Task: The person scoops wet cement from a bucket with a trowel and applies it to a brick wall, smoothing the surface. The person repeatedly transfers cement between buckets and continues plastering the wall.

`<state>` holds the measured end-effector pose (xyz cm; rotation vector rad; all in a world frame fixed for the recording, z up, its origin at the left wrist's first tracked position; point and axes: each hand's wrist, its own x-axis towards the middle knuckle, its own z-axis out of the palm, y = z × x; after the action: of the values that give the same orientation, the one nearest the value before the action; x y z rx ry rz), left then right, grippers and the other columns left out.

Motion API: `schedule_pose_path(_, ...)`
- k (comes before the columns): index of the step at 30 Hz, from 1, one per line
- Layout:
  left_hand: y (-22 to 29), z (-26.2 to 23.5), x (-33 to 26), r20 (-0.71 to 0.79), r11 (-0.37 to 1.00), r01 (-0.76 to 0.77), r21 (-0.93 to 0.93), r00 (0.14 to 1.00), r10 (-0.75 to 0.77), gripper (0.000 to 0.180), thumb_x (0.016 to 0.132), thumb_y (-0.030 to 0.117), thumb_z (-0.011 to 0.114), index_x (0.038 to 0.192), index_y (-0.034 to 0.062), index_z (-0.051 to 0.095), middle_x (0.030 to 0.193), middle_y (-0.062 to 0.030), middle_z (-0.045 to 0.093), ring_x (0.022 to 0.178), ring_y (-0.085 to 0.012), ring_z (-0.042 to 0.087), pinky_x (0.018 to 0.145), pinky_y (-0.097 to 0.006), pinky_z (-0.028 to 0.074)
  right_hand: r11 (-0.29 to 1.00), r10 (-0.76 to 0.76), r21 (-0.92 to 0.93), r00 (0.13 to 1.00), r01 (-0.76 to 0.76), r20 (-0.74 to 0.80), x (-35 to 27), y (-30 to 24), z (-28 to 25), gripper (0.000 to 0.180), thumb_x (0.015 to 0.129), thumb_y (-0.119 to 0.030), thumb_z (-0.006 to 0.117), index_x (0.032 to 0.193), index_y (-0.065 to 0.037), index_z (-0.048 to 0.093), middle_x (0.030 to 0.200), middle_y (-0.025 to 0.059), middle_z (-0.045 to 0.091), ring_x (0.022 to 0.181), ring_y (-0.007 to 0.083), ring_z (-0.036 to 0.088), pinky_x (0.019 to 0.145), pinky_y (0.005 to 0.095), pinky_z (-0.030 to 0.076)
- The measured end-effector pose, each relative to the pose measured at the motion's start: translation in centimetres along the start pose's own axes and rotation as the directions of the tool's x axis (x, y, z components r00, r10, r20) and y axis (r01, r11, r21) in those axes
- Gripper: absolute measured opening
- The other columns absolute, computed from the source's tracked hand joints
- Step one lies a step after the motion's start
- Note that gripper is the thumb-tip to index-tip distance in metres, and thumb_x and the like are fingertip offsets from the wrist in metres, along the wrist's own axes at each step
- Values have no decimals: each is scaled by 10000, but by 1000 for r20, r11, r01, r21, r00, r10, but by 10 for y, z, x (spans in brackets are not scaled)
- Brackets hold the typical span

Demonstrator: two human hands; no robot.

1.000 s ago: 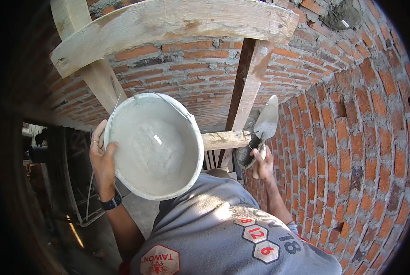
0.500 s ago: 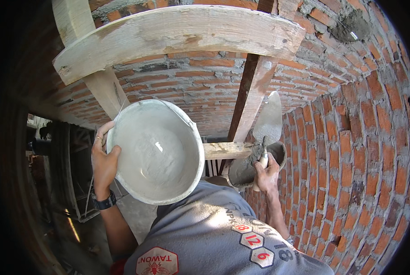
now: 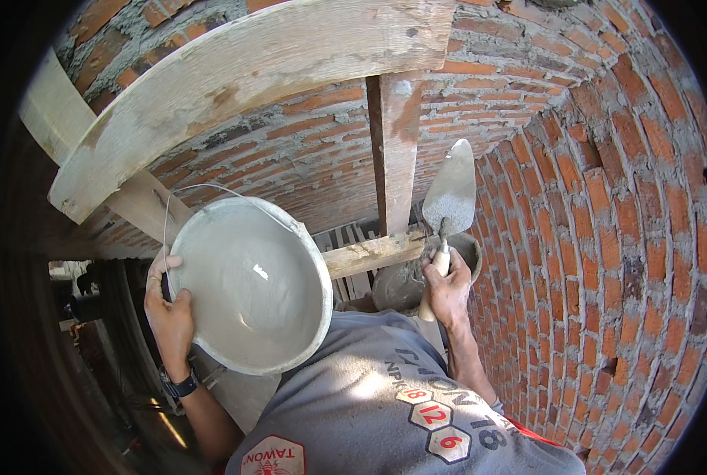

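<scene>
The left hand (image 3: 170,313) holds the pale bucket (image 3: 322,305) by its left rim, thumb bent near the edge; whether anything else bears its weight, I cannot tell. Grey wet residue coats the inside, right of these fingers, and the wire handle (image 3: 219,187) arches from just beyond them over the far rim. The right hand (image 3: 448,289) is closed around the wooden grip of the trowel (image 3: 451,188), whose blade points away, ahead of the fingers. A firm left grip with the wire clear of the rim should steady the bucket; a loose right wrist should let the blade follow curved sides. Just beyond the right fingers is a round container (image 3: 473,255) with grey mortar (image 3: 401,283). Left of it runs a wooden bar (image 3: 373,255); farther ahead, a post (image 3: 397,150) and plank (image 3: 250,71). The brick wall (image 3: 583,277) lies right of the fingers.
</scene>
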<state>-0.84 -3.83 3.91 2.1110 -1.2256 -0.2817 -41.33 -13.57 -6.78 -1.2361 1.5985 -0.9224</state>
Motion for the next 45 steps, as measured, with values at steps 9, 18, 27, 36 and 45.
schedule_pose_path(9, -6, 10, 10, -67, 925, -46, -377, 998, 22, 236, 779, -2, 433, 946, 6, 600, 1275, -152, 673, 1234, -264, 583, 1088, -394, 406, 967, -25, 252, 999, 35, -43, -3, 18, 24, 280, 870, 49, 583, 1130, -21, 508, 1096, 106, 724, 851, 129, 606, 785, 288, 515)
schedule_pose_path(18, 3, 9, 7, -133, 922, -135, -363, 987, 92, 190, 850, 28, 447, 950, 16, 609, 1077, -80, 681, 902, -145, 562, 794, -280, 439, 999, 24, 23, 1000, -23, -20, 19, -15, -12, 205, 875, 3, 651, 1011, -30, 501, 825, 63, 629, 721, 129, 587, 656, 306, 497)
schedule_pose_path(27, 36, 3, 8, 80, 693, -96, -714, 973, 217, 454, 1111, 354, 478, 1125, -49, 687, 640, 41, 407, 563, -29, 361, 510, -232, 311, 984, 41, 179, 978, -4, -205, 30, -35, -50, 218, 862, -7, 612, 1064, 2, 530, 875, 121, 737, 743, 150, 654, 666, 303, 516)
schedule_pose_path(36, 171, 30, -21, 518, 779, -54, -625, 717, 466, 510, 1106, 431, 461, 1101, 5, 740, 532, 95, 392, 493, -9, 388, 474, -240, 265, 864, 377, 499, 749, -72, -544, -28, 54, -140, 146, 906, -28, 555, 1041, -31, 500, 791, 100, 641, 616, 153, 591, 550, 275, 488)
schedule_pose_path(45, 266, 109, -87, 548, 279, 665, -693, 234, 803, 387, 1147, 325, 362, 1117, 1, 571, 706, 50, 389, 628, -46, 368, 586, -226, 364, 921, 366, 380, 526, -85, -768, -89, 105, -232, 49, 914, -22, 553, 935, 22, 552, 818, 109, 631, 655, 175, 599, 571, 310, 509)
